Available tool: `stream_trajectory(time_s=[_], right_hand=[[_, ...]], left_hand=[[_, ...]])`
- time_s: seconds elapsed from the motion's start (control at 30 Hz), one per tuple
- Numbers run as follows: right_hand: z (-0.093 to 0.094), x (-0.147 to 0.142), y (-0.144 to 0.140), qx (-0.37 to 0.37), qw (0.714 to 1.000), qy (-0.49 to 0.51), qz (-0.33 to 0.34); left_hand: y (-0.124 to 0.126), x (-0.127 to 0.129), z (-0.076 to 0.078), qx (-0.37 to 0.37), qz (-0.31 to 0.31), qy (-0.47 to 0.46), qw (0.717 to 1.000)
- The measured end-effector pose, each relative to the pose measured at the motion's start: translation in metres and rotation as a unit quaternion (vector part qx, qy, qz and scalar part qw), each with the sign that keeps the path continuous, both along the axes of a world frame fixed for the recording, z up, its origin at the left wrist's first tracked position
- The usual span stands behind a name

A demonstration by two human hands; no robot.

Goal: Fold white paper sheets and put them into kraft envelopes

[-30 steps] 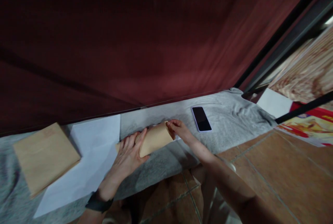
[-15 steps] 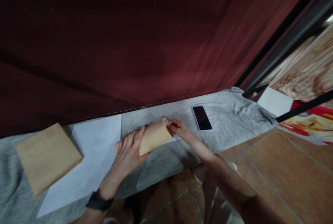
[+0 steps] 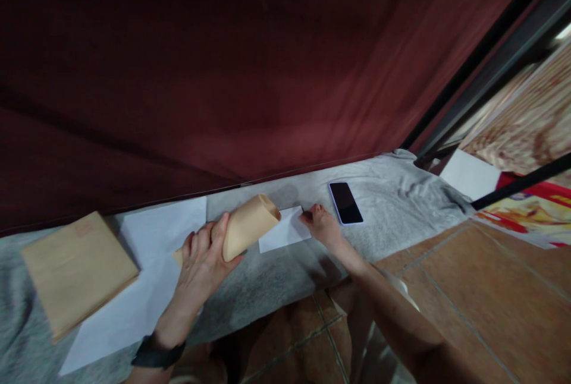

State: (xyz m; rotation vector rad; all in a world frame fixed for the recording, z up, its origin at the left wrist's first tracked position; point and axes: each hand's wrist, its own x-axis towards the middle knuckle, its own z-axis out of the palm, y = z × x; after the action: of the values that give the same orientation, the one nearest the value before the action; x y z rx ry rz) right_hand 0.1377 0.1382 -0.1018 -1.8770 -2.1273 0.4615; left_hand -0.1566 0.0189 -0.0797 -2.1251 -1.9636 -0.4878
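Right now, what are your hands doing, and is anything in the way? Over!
Left hand holding curled brown paper. Right hand at edge of small white paper, pinch unclear. Phone beside right hand, not between the two.

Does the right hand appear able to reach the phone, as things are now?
Probably yes: the right hand is close beside the phone, with nothing visible between them, though it is at the edge of the small white sheet.
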Motion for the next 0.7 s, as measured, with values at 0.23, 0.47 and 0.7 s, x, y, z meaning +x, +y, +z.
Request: stream_trajectory(time_s=[0.23, 0.47, 0.7], right_hand=[[0.007, -0.024, -0.014, -0.040, 0.996, -0.074, -0.005], [0.000, -0.020, -0.009, -0.061, 0.998, 0.015, -0.027], [-0.006, 0.008, 0.019, -0.042, 0.987, 0.153, -0.020]], left_hand=[[0.002, 0.005, -0.002, -0.005, -0.023, 0.006, 1.000], [0.005, 0.003, -0.007, -0.017, -0.029, -0.006, 0.999], [0.006, 0.001, -0.010, -0.040, -0.024, -0.029, 0.998]])
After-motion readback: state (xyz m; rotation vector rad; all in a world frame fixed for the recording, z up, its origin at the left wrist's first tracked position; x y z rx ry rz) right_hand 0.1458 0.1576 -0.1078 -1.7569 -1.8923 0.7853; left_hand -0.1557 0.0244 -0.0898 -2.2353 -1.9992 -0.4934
